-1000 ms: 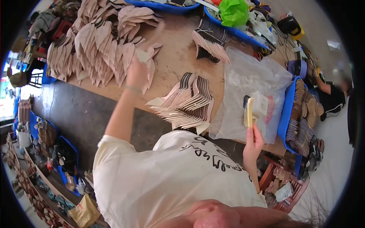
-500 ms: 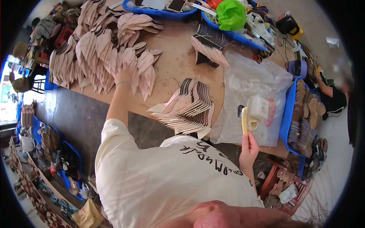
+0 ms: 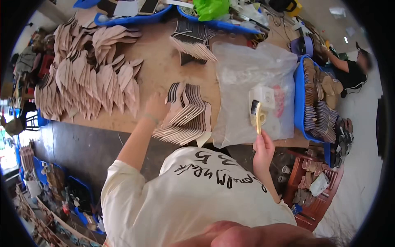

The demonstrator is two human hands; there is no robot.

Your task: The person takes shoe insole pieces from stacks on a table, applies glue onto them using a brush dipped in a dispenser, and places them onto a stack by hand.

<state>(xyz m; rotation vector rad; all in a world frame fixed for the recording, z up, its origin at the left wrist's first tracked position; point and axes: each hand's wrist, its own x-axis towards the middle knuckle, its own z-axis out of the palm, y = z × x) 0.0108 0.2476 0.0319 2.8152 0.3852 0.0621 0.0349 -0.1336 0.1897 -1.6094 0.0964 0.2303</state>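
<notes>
My left hand (image 3: 157,106) is over the table at the left edge of a fanned stack of pinkish insoles (image 3: 187,111). Motion smears its fingers, so I cannot tell whether it grips one. My right hand (image 3: 263,147) is closed around the yellow handle of a brush (image 3: 258,117), whose dark bristles point up. Behind the brush, a white plastic container (image 3: 263,96) with an opening stands on a clear plastic sheet (image 3: 232,78). Large overlapping heaps of insoles (image 3: 82,82) cover the table's left side.
A tied bundle of insoles (image 3: 191,39) lies farther back on the wooden table (image 3: 154,57). Blue trays (image 3: 135,18) line the far edge. A blue crate (image 3: 301,99) of soles stands at the right, with a person (image 3: 349,72) beyond. A reddish rack (image 3: 312,189) is below.
My left hand has moved from the insole heaps rightward and nearer, to the fanned stack. The brush stays in my right hand, over the container. The whole view has shifted.
</notes>
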